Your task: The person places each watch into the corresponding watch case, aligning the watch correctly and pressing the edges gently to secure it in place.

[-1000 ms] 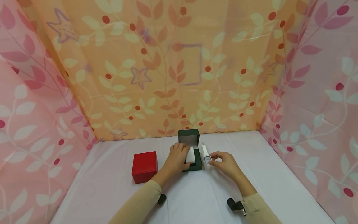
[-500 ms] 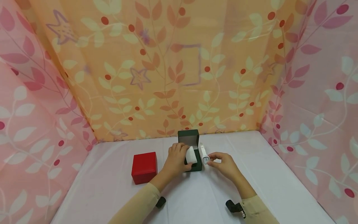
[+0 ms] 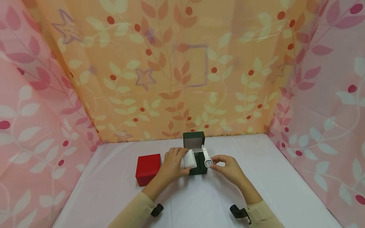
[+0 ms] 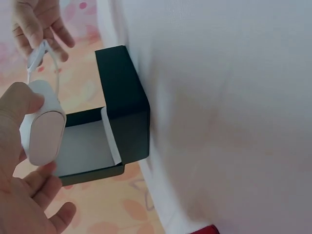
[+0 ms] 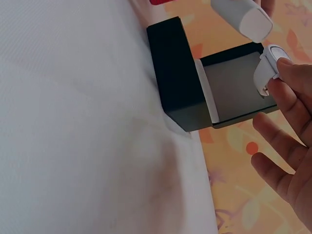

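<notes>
My left hand (image 3: pixel 172 164) grips a white watch cushion (image 3: pixel 190 159) between thumb and fingers, above the left side of a dark green watch box (image 3: pixel 194 136). The box stands with its lid raised, and its pale lining (image 4: pixel 87 145) shows in both wrist views. A white wristwatch (image 3: pixel 209 163) with a square face is pinched by its case between the thumb and forefinger of my right hand (image 3: pixel 229 167). Its strap hangs loose and overlaps the box's right side in the head view. The right hand's other fingers (image 5: pixel 268 170) spread away from the watch.
A closed red box (image 3: pixel 148 169) sits left of the green box, partly behind my left wrist. White cloth (image 3: pixel 199 202) covers the table. Orange floral fabric (image 3: pixel 159 104) hangs behind it, with pink floral fabric (image 3: pixel 37 136) at the sides.
The cushion has come up out of the green box and moved left with my left hand. My right hand has brought the watch slightly left, to the box's edge.
</notes>
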A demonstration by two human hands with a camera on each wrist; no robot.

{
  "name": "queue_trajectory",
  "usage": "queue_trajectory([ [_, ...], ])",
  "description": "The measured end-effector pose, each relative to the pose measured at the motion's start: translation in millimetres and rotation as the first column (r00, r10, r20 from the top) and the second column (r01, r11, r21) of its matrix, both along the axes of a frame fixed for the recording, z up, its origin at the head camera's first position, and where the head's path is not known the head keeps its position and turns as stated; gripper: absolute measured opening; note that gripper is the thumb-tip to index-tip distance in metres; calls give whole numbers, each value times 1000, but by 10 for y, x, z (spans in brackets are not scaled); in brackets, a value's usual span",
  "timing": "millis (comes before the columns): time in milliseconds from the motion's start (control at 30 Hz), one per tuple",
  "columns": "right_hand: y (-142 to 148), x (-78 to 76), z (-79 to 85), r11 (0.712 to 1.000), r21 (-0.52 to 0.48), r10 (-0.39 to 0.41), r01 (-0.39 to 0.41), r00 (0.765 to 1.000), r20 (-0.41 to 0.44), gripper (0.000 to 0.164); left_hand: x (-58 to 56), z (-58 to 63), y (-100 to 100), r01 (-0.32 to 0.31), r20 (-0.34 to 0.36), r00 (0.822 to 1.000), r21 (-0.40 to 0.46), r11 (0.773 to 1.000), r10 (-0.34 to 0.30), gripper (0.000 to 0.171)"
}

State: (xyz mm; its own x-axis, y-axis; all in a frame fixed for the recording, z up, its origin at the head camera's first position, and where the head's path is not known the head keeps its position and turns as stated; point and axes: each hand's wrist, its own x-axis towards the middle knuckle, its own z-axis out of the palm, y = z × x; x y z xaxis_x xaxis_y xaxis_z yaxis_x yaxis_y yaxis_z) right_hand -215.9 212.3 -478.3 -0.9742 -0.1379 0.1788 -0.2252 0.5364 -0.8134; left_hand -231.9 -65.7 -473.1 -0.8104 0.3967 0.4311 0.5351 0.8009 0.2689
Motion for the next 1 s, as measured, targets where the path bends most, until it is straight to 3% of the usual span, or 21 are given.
queue_trajectory([
  [233, -77, 55, 41, 1000, -17, 16, -15, 1000, 18, 23, 137, 15, -135, -6, 33, 999, 38, 999, 5, 79],
  [533, -178, 108, 70, 999, -17, 36, -35, 999, 21, 22, 319, 45, -296, -36, 91, 995, 7, 999, 35, 82],
  [1000, -357, 172, 58, 993, -39, 109, -109, 994, 4, 21, 512, 63, -411, -27, 71, 997, 119, 993, 19, 79],
])
